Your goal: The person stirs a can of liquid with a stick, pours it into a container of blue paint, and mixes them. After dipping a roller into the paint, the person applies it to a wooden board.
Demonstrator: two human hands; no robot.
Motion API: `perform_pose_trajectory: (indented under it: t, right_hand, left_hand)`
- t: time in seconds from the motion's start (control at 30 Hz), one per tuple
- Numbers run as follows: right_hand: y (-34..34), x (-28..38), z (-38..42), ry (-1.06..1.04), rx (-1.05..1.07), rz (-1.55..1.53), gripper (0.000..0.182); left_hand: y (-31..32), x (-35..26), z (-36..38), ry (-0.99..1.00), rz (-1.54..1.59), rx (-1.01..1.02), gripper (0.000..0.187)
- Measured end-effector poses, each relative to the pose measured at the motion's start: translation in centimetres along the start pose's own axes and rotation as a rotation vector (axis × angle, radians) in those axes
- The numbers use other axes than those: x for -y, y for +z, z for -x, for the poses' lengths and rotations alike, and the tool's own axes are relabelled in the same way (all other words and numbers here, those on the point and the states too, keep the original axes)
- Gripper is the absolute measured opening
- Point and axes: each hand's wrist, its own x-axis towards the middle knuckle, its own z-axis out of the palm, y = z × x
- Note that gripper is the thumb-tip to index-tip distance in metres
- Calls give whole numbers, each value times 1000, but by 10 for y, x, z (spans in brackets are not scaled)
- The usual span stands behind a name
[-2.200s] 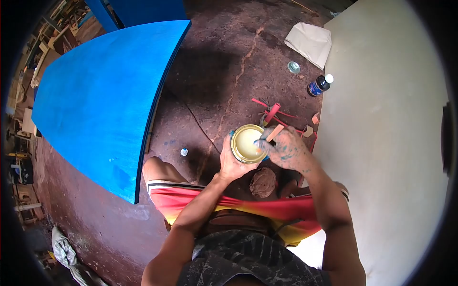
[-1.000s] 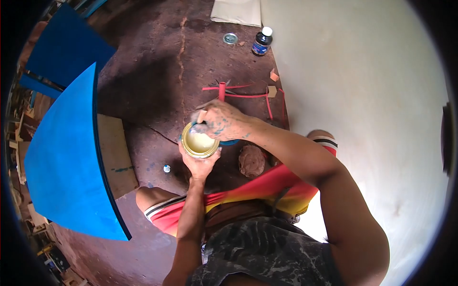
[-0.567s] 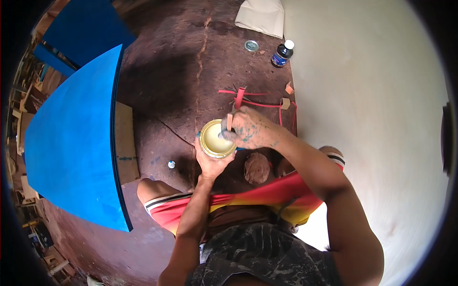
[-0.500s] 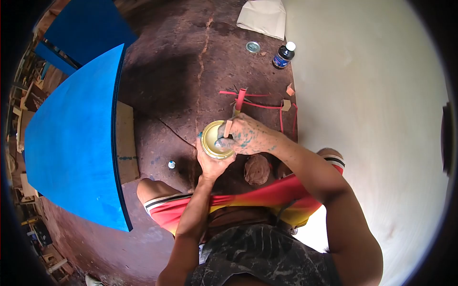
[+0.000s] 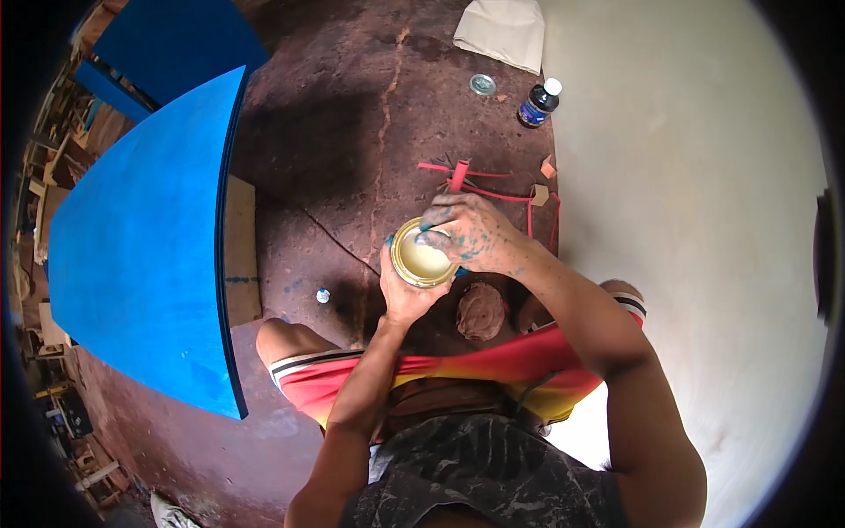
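Observation:
My left hand (image 5: 410,301) is wrapped round a round tin can (image 5: 401,275) with a gold-coloured rim, holding it from below and the side. Inside the can is a pale cream-coloured substance (image 5: 424,261). Over the can's far right rim, my right hand (image 5: 471,233) is curled, its thumb reaching into the opening. Blue-green smears mark its skin. What its fingers hold, if anything, is hidden. Just beyond the right hand, a red strip (image 5: 459,174) stands out from the floor, with thinner red strips (image 5: 493,193) around it.
A large blue panel (image 5: 145,246) rests on a wooden support (image 5: 243,255) at the left. To the right, a dark bottle with a white cap (image 5: 538,104) stands near a round metal lid (image 5: 482,84), a folded cloth (image 5: 502,33) and a pale board (image 5: 678,220). A small bottle (image 5: 323,296) is on the floor.
A small flat wooden piece showed in my right hand's fingers before; now it is out of sight. That hand has turned slightly at the rim, while the left keeps its hold on the can.

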Motion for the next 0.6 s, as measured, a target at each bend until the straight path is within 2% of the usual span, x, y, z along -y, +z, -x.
perform_pose_trajectory:
  t: [0.03, 0.13, 0.17, 0.27, 0.3, 0.4, 0.53, 0.6]
  right_hand:
    - [-2, -6, 4, 1, 54, 6, 18]
    - [-6, 4, 14, 184, 104, -173, 18]
    - [-13, 8, 4, 271, 276, -246, 19]
    - [9, 4, 5, 275, 49, -372, 19]
    - [15, -3, 0, 319, 76, -383, 17]
    - [8, -6, 5, 358, -55, -265, 15]
    - [-1, 3, 7, 287, 130, -184, 16]
    - [9, -1, 4, 309, 36, -400, 15]
  left_hand:
    - [1, 3, -1, 34, -7, -2, 116]
    - [0, -4, -4, 101, -40, -4, 106]
    - [-1, -6, -4, 94, -50, 1, 108]
    - [2, 1, 1, -8, -12, 24, 111]
    - [1, 2, 1, -6, -56, 41, 114]
    - [6, 9, 2, 39, -36, -27, 109]
    - [5, 7, 2, 46, -25, -29, 109]
    - [8, 10, 3, 25, -19, -41, 112]
